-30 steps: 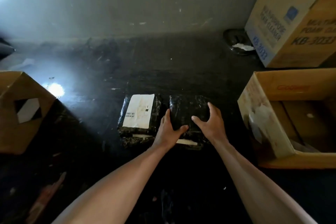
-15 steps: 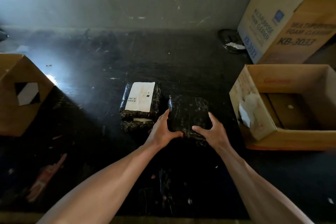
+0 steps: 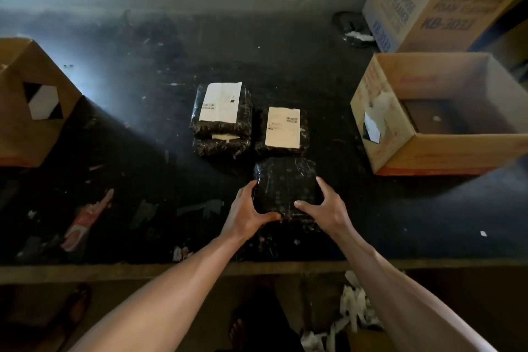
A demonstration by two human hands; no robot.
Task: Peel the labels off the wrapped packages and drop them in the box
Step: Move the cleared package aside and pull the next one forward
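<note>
- Nearest the front edge of the tabletop (image 3: 120,134), the left hand (image 3: 245,213) and right hand (image 3: 328,208) clasp one wrapped package (image 3: 285,186) from either side, fingers curled round its flanks and thumbs on its top. No label shows on its upper face; whether one sits underneath cannot be told.
- Just beyond it, near the middle of the tabletop, a second package (image 3: 281,148) lies flat with its label (image 3: 283,127) unpeeled.
- Beside that, to the left, a stack of two packages (image 3: 221,128) carries a top label (image 3: 221,101), and a pale strip shows between the two.
- At the right edge stands the open box (image 3: 428,151); I cannot make out any peeled labels inside it.
- Judging by this, at least two labels remain, likely more, so the task looks far from finished.
</note>
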